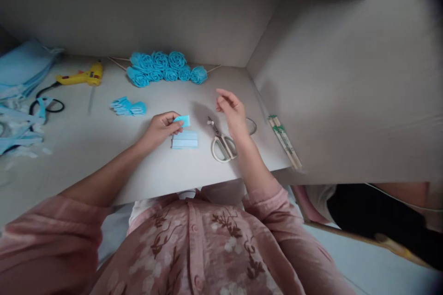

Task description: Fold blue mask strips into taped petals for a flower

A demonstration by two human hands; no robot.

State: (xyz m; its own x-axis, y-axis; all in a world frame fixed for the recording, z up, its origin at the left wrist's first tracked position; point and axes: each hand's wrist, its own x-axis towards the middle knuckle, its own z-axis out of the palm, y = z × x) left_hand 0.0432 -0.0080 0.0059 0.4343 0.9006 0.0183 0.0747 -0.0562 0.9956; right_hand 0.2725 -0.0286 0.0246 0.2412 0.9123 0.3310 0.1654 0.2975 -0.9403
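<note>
A pink shirt (173, 258) is nearest. The left hand (162, 126), fingers pinching a small blue piece (186, 120), is just beside a pleated blue sheet (185, 141) on the bench (155, 179). The right hand (235, 113), fingers loosely curled, is near the scissors (220, 139); blue rosettes (159, 60) lie farther back.

Our left arm (110, 168) slants forward and right, the left hand (162, 124) pinching thumb to fingers. Our right arm (252, 161) slants forward, the right hand (234, 111) loosely curled, one finger extended leftward.
</note>
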